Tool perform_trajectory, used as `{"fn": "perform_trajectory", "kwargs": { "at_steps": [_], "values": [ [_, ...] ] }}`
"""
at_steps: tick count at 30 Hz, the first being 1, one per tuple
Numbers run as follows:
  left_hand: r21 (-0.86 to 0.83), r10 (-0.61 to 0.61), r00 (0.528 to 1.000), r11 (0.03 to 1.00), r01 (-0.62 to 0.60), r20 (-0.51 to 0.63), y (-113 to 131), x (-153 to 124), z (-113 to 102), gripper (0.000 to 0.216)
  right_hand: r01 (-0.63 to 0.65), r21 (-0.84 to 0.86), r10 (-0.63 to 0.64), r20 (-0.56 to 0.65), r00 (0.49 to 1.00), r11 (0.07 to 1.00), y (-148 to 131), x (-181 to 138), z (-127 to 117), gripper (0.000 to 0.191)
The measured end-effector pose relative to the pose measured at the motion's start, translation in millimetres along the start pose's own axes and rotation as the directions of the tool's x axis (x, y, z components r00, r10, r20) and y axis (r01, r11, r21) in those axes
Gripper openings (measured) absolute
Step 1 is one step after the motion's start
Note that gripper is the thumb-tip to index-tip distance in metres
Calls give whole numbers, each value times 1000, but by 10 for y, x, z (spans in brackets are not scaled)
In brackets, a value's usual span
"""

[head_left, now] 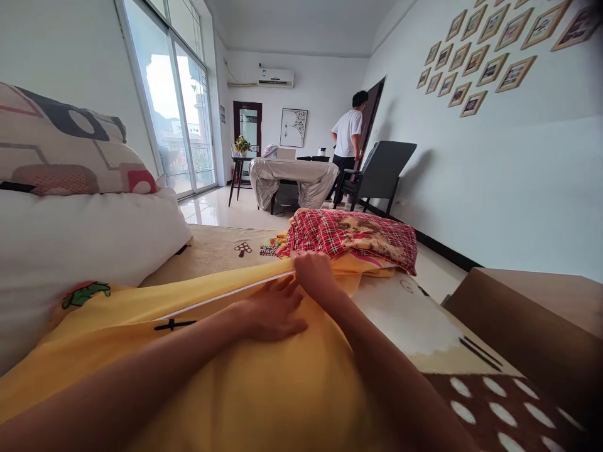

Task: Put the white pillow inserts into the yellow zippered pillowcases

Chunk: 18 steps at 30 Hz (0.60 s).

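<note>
A yellow duvet cover (264,383) spreads over the bed in front of me, with a white zipper-like strip (226,293) running along its opening. My left hand (276,311) lies flat on the cloth just below that strip, fingers spread. At the strip's far right end, my right hand (311,270) is closed in a fist around the cover's edge; whether it also pinches a zipper pull is hidden. Right behind this fist lies a folded red plaid blanket (315,231) with a dog picture on it.
White bedding (94,232) and a patterned pillow (61,144) are piled at the left. A brown box (532,307) stands at the right. Beyond the bed are a plastic-covered table (273,167), a dark chair (384,172) and a person (348,135) facing away.
</note>
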<state>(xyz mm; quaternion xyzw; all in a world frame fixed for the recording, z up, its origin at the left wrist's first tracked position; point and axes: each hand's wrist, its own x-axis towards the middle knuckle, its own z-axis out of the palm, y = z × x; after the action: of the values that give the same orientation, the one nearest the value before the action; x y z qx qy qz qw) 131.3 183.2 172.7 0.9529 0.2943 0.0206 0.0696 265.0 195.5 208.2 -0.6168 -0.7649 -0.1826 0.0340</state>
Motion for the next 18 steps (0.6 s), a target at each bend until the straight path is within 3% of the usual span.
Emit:
{"fn": "perform_trajectory", "kwargs": {
  "at_steps": [4, 9, 12, 15, 18],
  "values": [
    [7, 18, 1000, 1000, -18, 8, -18, 239, 168, 66, -65, 47, 62, 58, 996, 997, 126, 28, -25, 35],
    [-3, 25, 1000, 1000, -25, 19, -46, 266, 348, 62, -86, 98, 64, 206, 976, 991, 122, 134, -20, 24],
    [-40, -15, 1000, 999, 14, -25, -125, 269, 351, 61, -191, 150, 171, 138, 976, 970, 89, 70, 73, 30],
    [-91, -183, 973, 981, 171, -143, -212, 334, 392, 54, -293, 335, 304, 21, 952, 895, 99, -18, 240, 34],
    [-102, -277, 951, 959, 264, -136, -283, 456, 474, 47, -204, 558, 287, -64, 956, 804, 166, -12, 437, 40]
  ]
}}
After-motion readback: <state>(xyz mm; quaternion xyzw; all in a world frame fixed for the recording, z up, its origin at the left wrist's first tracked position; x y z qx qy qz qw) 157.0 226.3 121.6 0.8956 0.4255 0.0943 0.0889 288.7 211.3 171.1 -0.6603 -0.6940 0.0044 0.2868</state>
